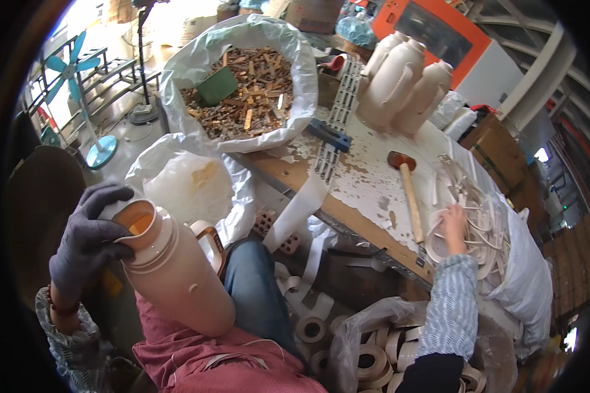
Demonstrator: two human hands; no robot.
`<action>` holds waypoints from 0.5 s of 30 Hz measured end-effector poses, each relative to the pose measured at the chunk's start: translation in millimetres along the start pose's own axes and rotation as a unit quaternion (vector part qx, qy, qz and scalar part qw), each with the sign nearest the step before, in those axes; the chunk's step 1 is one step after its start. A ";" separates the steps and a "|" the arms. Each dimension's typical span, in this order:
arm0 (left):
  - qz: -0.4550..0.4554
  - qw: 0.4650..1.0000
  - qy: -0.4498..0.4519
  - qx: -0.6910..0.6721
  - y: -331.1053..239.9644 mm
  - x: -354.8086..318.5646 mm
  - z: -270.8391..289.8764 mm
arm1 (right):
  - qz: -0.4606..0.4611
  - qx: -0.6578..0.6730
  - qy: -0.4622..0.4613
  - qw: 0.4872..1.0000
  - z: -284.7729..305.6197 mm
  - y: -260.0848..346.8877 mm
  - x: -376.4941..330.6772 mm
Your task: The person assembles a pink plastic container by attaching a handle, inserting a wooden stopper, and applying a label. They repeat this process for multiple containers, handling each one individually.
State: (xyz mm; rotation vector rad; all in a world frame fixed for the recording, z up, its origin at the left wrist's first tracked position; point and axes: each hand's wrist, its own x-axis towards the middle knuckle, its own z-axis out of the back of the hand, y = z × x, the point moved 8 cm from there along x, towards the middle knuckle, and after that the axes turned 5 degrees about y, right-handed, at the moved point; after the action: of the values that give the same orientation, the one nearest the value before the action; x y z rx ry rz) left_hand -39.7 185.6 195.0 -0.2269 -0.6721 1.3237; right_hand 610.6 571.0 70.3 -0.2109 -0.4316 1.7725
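Note:
My left hand point(88, 236), in a dark grey glove, grips the mouth rim of a beige plastic jug body point(180, 275). The jug leans on my lap, its open mouth tilted up toward the left, and its handle is on the right side. My bare right hand point(453, 229) reaches over the table to a heap of thin beige plastic trimmings point(485, 223). Its fingertips are among the loops, and whether they pinch a strip is hidden. A mallet point(410, 196) with a reddish-brown head and a wooden handle lies just left of that hand.
Three beige jug bodies point(390, 88) stand at the table's back. A blue clamp point(329, 135) sits on a slotted metal strip. Left of the worn table point(367, 196) are a sack of brown scraps point(305, 85) and a white-lined container point(242, 196). Rings fill a clear bag point(347, 334) below.

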 end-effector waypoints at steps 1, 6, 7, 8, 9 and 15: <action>-0.041 0.996 -0.026 0.076 -14.2 6.1 0.4 | -0.036 0.100 -0.102 0.989 -4.0 -53.5 -5.3; -0.162 0.983 -0.050 0.076 -67.9 -11.6 -16.7 | -0.096 0.096 -0.417 0.899 83.7 -128.3 -70.9; -0.162 0.981 -0.040 0.095 -82.0 -13.3 -26.5 | -0.158 0.183 -0.486 0.840 112.1 -109.4 -102.8; -0.161 0.978 -0.044 0.124 -94.4 -18.9 -33.9 | -0.148 0.331 -0.497 0.788 127.5 -81.4 -111.8; -0.162 0.975 -0.052 0.145 -101.9 -28.0 -41.8 | -0.137 0.463 -0.498 0.720 146.2 -46.2 -114.9; -0.218 0.970 0.021 0.103 -119.8 -81.2 -80.2 | 0.051 0.950 -0.094 0.293 182.5 338.7 -157.8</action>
State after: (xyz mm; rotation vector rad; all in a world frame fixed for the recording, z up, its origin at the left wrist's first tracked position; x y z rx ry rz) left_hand 96.6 95.8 167.4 0.0620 -0.5072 0.9535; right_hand 278.6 321.3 88.8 1.7057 1.7308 1.2298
